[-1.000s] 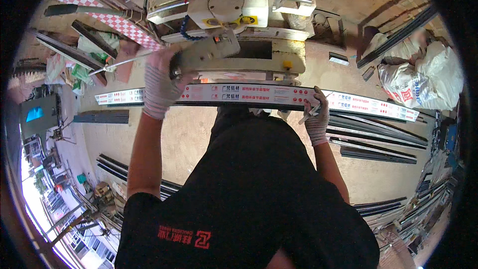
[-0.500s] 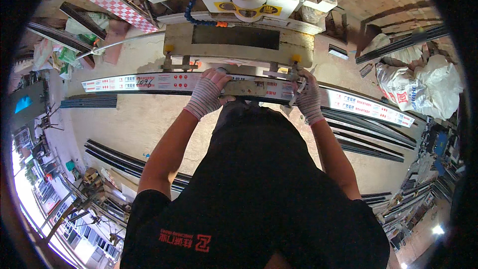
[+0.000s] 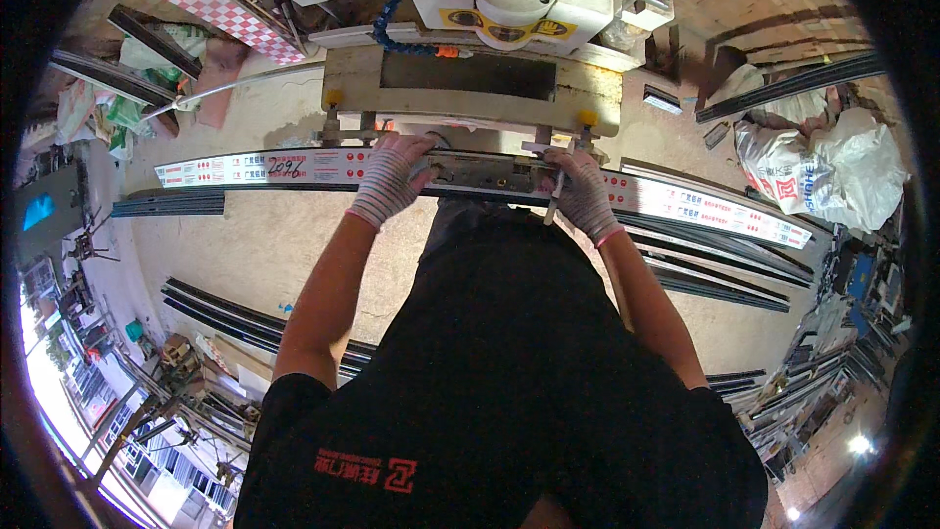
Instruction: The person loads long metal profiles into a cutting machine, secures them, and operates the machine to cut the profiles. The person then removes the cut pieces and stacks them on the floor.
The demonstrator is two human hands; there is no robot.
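Observation:
A long metal profile [image 3: 328, 167] covered in white film with red print lies crosswise in front of me. My left hand [image 3: 390, 179], in a striped knit glove, grips it left of the middle, fingers over the far edge and thumb on the face. My right hand [image 3: 586, 194], gloved alike, is closed around a slim pale tool [image 3: 557, 194] that stands across the profile; its exact kind is unclear. Between both hands, the profile's dark middle stretch shows small metal fittings or holes [image 3: 501, 181].
Just beyond the profile stands a pale machine [image 3: 460, 98] with a round cover and yellow warning labels. A blue jointed hose [image 3: 392, 27] hangs on it. Bundles of dark profiles [image 3: 250, 318] lie at left and right. White sacks [image 3: 842, 171] sit at far right.
My right hand has moved left along the profile with the pale tool. The pale stretch between my hands now looks dark, with fittings showing. My left hand has shifted slightly left.

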